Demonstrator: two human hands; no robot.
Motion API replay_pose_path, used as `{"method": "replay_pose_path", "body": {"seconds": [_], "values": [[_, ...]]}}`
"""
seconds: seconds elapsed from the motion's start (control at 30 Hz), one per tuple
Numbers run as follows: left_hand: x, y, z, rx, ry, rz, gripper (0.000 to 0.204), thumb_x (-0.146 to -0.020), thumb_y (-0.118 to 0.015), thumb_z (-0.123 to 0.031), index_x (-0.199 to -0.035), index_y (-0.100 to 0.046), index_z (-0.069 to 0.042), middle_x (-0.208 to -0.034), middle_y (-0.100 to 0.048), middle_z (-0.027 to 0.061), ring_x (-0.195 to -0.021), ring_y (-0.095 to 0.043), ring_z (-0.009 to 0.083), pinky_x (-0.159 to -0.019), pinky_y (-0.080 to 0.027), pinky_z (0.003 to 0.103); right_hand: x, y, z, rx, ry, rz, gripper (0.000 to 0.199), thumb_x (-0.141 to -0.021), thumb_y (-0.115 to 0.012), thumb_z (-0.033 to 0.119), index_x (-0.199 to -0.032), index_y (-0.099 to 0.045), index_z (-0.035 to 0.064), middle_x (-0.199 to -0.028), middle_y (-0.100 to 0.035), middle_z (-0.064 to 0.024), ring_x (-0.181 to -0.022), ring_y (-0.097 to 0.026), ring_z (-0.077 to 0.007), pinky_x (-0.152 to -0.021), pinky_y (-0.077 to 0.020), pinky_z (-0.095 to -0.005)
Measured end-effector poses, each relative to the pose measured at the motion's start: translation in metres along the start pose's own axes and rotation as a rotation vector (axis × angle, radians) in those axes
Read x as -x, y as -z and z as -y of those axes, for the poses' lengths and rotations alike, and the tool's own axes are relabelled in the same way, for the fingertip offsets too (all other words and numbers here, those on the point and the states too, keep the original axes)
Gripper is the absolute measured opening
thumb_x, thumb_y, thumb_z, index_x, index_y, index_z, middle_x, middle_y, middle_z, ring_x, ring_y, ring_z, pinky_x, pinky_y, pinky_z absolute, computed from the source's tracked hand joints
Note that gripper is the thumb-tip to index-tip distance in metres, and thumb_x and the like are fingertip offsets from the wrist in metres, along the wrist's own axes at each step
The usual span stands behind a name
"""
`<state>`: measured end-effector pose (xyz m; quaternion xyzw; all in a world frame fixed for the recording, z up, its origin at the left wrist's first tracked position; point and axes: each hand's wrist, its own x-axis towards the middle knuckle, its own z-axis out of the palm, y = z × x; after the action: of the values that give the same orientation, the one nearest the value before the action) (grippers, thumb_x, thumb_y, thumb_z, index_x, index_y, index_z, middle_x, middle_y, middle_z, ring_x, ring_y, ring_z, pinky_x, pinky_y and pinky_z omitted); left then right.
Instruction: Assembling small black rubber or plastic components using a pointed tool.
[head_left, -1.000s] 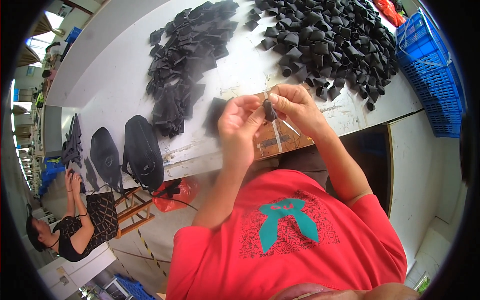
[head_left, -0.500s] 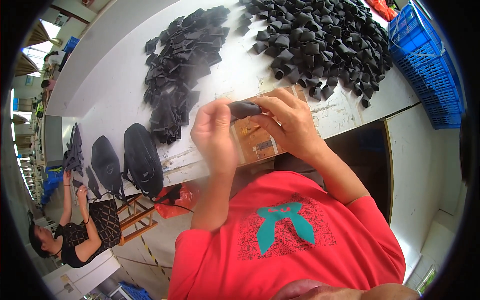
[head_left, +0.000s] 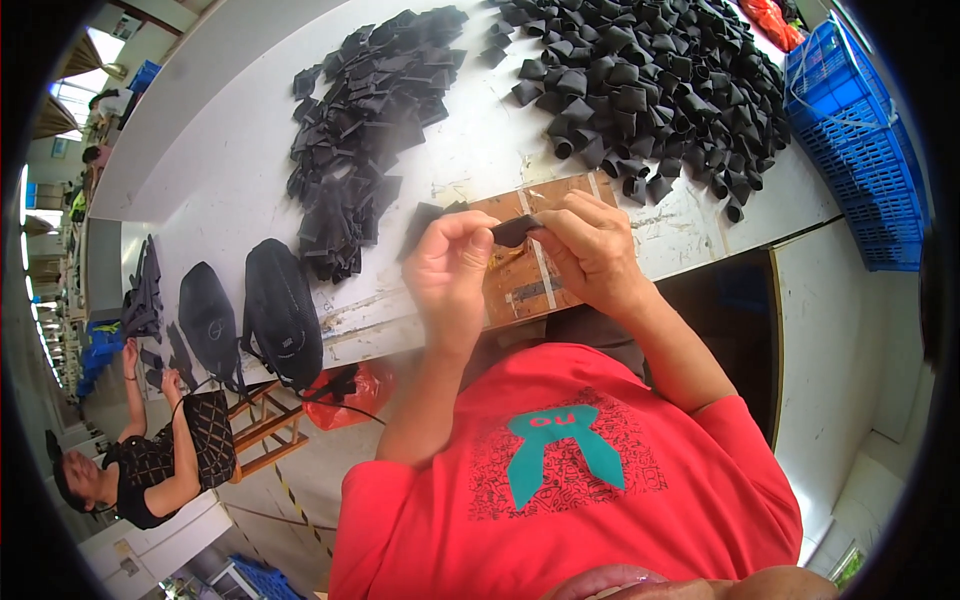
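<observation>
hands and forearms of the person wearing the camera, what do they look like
The left hand and right hand are bare, with no gloves, rings or wristbands showing. The forearms are uncovered too; the short sleeves are plain red.

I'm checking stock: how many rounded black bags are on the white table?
2. One bag lies on the table at left; the other bag lies beside it, nearer the left hand. Any others would be hidden.

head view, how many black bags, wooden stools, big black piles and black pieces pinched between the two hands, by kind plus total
Black bags: 2
Wooden stool: 1
Big black piles: 2
Pinched black piece: 1
Total: 6
</observation>
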<state>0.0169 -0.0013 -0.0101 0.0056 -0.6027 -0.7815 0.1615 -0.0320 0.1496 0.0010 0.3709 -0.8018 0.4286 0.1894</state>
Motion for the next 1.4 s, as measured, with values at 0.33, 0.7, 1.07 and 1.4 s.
{"method": "replay_pose_path", "body": {"seconds": [0.33, 0.7, 1.07, 1.4], "values": [[-0.017, -0.005, -0.012, -0.452, -0.209, 0.161, 0.007, -0.077, -0.059, 0.001, -0.084, -0.058, 0.001, -0.081, -0.060, 0.0060, -0.070, -0.055, 0.0100, -0.064, -0.043, 0.021, -0.010, 0.003, 0.010, -0.018, -0.142, 0.081, 0.008, -0.072, -0.061, 0.006, -0.079, -0.057, 0.0041, -0.063, -0.049, -0.0072, -0.057, -0.051, -0.0242, -0.048, -0.0400, -0.0337], [-0.013, 0.115, 0.088, -1.091, 0.132, -0.393, 0.022, -0.075, -0.057, -0.006, -0.097, -0.055, -0.002, -0.088, -0.057, 0.0159, -0.077, -0.056, 0.0285, -0.069, -0.045, 0.035, -0.009, 0.038, -0.017, -0.502, -0.779, -0.336, 0.027, -0.089, -0.044, 0.020, -0.091, -0.060, -0.0013, -0.059, -0.048, 0.0023, -0.050, -0.039, -0.0040, -0.045, -0.0264, -0.0178], [-0.009, 0.155, 0.098, -1.337, -0.084, -0.344, 0.007, -0.074, -0.056, -0.005, -0.079, -0.052, -0.006, -0.079, -0.057, 0.0128, -0.070, -0.055, 0.0339, -0.061, -0.044, 0.041, 0.066, -0.018, 0.023, -0.544, -0.965, 0.227, 0.016, -0.084, -0.052, 0.011, -0.083, -0.058, -0.0036, -0.057, -0.049, -0.0013, -0.053, -0.044, -0.0049, -0.048, -0.0362, -0.0214], [0.008, 0.100, 0.025, -1.062, -0.421, -0.188, 0.017, -0.074, -0.052, 0.007, -0.089, -0.055, -0.001, -0.080, -0.060, 0.0109, -0.074, -0.059, 0.0240, -0.067, -0.047, 0.031, 0.040, -0.056, 0.026, -0.527, -0.854, 0.621, 0.024, -0.085, -0.050, 0.022, -0.081, -0.056, -0.0016, -0.069, -0.056, -0.0088, -0.059, -0.053, -0.0162, -0.052, -0.0409, -0.0273]]}}
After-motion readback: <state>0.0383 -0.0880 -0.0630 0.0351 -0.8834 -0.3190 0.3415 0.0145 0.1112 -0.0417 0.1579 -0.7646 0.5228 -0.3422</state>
